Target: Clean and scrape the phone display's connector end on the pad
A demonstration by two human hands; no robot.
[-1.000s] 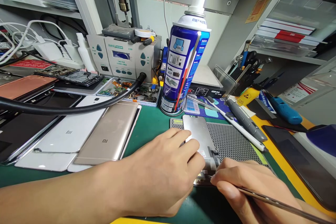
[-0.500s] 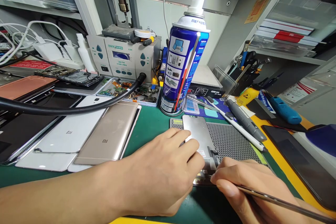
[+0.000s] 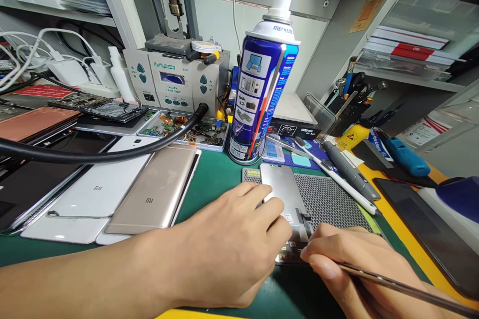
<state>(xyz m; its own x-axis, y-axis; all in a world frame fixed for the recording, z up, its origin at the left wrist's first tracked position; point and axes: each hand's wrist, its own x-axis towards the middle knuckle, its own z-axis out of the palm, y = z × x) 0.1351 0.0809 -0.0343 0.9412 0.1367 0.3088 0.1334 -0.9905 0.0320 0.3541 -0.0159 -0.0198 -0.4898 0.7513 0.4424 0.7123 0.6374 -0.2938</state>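
Note:
A phone screen panel (image 3: 280, 187) lies silver back up on a grey textured mat (image 3: 333, 204), with a dark ribbon cable (image 3: 305, 222) near its lower end. My left hand (image 3: 239, 234) is closed along the panel's left side, fingers curled and resting on it; the fingertips are partly hidden. In a pen-like pinch, my right hand (image 3: 359, 264) grips a slim brown metal tool (image 3: 396, 286) whose kind I cannot make out. The tool's tip is at the panel's lower end, mostly covered by my fingers.
A tall blue spray can (image 3: 262, 89) stands just behind the mat. To the left lie several phones (image 3: 149, 199), under a thick black hose (image 3: 112, 156) from the grey rework station (image 3: 175, 79). A white brush (image 3: 337, 177) and grey pen-like tool (image 3: 350, 172) lie right of the can.

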